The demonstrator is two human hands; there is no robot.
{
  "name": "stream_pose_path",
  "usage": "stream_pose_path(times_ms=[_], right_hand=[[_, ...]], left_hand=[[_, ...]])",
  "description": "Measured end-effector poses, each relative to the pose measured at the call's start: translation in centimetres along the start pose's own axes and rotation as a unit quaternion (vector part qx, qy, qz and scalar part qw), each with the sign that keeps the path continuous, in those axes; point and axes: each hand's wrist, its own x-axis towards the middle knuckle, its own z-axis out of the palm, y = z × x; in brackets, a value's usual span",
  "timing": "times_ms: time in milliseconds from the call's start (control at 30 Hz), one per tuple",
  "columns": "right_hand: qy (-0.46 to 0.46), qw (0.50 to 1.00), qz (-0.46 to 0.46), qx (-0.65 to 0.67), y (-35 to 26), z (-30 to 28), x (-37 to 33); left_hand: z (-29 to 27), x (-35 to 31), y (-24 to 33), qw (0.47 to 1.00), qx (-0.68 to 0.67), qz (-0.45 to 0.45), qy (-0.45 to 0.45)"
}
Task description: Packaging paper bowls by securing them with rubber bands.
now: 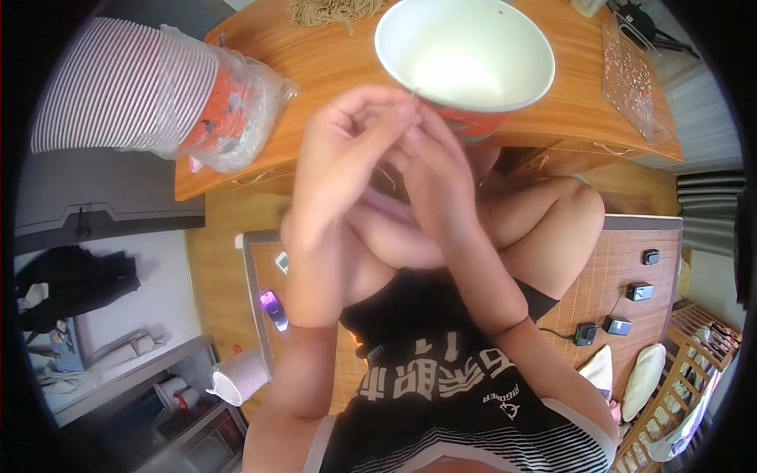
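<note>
My left hand (347, 138) and my right hand (438, 162) meet in front of the near rim of a large paper bucket (465, 47). Both hands are closed, with thumbs and fingertips pinched together. A short end of thin cord (415, 92) pokes out above the fingertips, and another thin strand (387, 178) shows below them; most of it is hidden by my fingers. The bucket is white inside and red outside, tilted with its mouth towards me. A bundle of tan cords (335, 11) lies on the wooden desk (268, 47) beyond my left hand.
Nested paper buckets (126, 87) in clear plastic wrap stand at the desk's left. A clear speckled sheet (631, 87) lies at its right end. My crossed legs (552, 213) are below the desk edge. A phone (274, 310) and several small black devices (619, 325) lie on the mat.
</note>
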Motion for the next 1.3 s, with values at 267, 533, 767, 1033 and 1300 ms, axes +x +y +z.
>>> stream_pose_path(times_ms=[267,533,767,1033,1300], right_hand=[[-0.01,0.997,0.019,0.08,-3.2,-2.4,1.1],[0.019,0.992,-0.003,-0.124,-4.5,-2.7,-0.9],[0.052,0.965,-0.133,-0.219,-2.5,-3.0,-0.3],[0.112,0.899,-0.185,-0.381,-2.4,-3.1,-0.5],[0.017,0.996,0.073,0.045,-3.9,-3.5,-0.4]], left_hand=[[1.5,0.6,0.1,0.997,0.061,0.034,0.042],[2.8,1.9,-2.5,0.993,0.064,0.007,0.097],[4.0,1.9,-2.2,0.996,0.029,-0.044,0.066],[4.4,1.2,-2.5,0.978,0.183,0.006,0.097],[4.2,1.3,-2.8,0.993,-0.048,-0.001,0.11]])
